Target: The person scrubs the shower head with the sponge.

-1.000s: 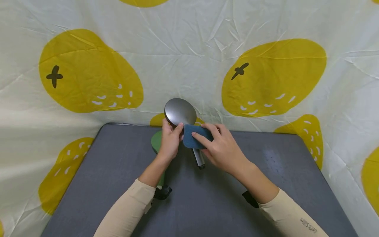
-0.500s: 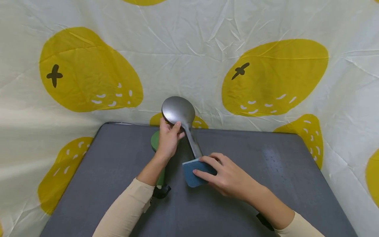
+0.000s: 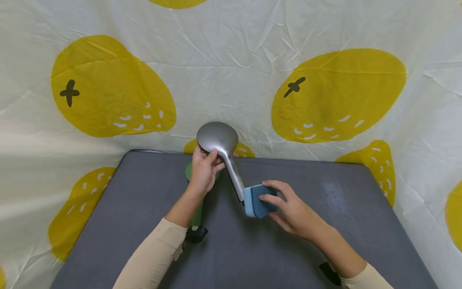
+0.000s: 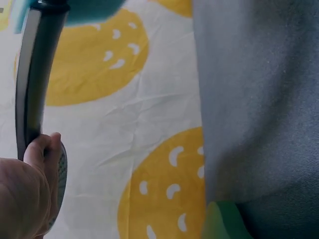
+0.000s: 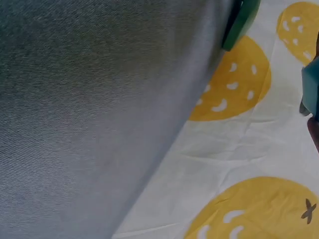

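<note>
In the head view, a silver-grey shower head [image 3: 217, 136] is held up over the far part of the table, its smooth back showing. My left hand [image 3: 203, 170] grips it at the neck; the left wrist view shows its dotted spray face [image 4: 62, 172] beyond the fingers. The grey handle [image 4: 36, 79] slants down toward the right hand. A two-tone blue sponge [image 3: 260, 202] is pinched between the thumb and fingers of my right hand [image 3: 294, 210], right at the handle's end. At the right wrist view's edge only part of the sponge [image 5: 310, 87] shows.
On the dark grey table [image 3: 144, 208] lies a green round-headed thing with a handle [image 3: 197, 216], partly hidden behind the left hand and forearm. A pale cloth with yellow fruit prints [image 3: 223, 92] hangs behind and around the table.
My right hand has drawn the sponge down along the shower head's handle to its end, then turned it and shifted right. The left hand keeps its grip on the neck.
</note>
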A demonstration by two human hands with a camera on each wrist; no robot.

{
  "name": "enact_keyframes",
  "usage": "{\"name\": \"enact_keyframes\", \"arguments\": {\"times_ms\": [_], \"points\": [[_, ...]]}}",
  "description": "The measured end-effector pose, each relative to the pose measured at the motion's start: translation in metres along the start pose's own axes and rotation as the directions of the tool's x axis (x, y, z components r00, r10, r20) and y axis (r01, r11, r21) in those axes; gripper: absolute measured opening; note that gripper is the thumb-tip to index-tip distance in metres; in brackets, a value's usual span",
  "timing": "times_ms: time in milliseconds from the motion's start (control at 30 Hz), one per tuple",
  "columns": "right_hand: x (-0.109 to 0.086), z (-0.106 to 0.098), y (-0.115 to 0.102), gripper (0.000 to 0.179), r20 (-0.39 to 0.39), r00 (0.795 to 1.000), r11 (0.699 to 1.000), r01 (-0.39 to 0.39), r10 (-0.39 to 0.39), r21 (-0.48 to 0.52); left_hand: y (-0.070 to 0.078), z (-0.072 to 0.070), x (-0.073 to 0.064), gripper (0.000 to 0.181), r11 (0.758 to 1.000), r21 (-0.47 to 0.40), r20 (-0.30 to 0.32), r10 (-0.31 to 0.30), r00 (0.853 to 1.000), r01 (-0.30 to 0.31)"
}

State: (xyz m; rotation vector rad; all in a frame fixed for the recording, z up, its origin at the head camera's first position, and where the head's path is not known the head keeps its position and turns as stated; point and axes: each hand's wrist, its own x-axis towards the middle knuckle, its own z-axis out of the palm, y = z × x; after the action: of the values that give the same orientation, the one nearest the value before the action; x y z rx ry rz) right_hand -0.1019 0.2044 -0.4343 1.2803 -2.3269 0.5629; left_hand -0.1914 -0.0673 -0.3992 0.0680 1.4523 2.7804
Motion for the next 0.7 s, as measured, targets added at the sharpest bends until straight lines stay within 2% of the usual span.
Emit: {"name": "enact_keyframes", "arguments": {"times_ms": [67, 167, 233, 300, 400, 467, 533, 700], "points": [[0.004, -0.003, -0.004, 0.038, -0.01, 0.999, 0.999, 0.032, -0.032, -0.038, -0.001, 0.001, 0.0, 0.039, 1.0, 0.026, -0.012, -0.009, 1.0, 0.01], [0.015, -0.006, -0.015, 0.036, -0.007, 0.994, 0.983, 0.111, -0.113, -0.148, -0.002, 0.002, 0.0, 0.041, 0.997, 0.071, -0.037, -0.012, 0.999, 0.014], [0.023, -0.005, -0.023, 0.036, 0.017, 0.985, 0.953, 0.173, -0.174, -0.25, -0.002, 0.003, 0.0, 0.042, 0.993, 0.114, -0.05, 0.0, 0.999, 0.006], [0.031, -0.001, -0.032, 0.04, 0.056, 0.973, 0.909, 0.231, -0.225, -0.347, -0.003, 0.002, -0.001, 0.042, 0.99, 0.144, -0.059, 0.011, 0.998, -0.003], [0.036, 0.006, -0.04, 0.046, 0.125, 0.96, 0.85, 0.279, -0.25, -0.447, -0.004, 0.001, -0.002, 0.04, 0.985, 0.171, -0.063, 0.031, 0.998, -0.02], [0.036, 0.008, -0.041, 0.048, 0.149, 0.959, 0.841, 0.282, -0.241, -0.461, -0.004, 0.001, -0.002, 0.039, 0.984, 0.177, -0.074, 0.026, 0.997, -0.012], [0.033, 0.009, -0.038, 0.047, 0.141, 0.963, 0.859, 0.267, -0.228, -0.438, -0.003, 0.0, -0.001, 0.039, 0.985, 0.172, -0.087, 0.014, 0.996, 0.001], [0.018, 0.007, -0.022, 0.034, 0.061, 0.99, 0.97, 0.139, -0.129, -0.199, 0.002, -0.001, -0.001, 0.039, 0.991, 0.128, -0.113, -0.008, 0.994, 0.023]]}}
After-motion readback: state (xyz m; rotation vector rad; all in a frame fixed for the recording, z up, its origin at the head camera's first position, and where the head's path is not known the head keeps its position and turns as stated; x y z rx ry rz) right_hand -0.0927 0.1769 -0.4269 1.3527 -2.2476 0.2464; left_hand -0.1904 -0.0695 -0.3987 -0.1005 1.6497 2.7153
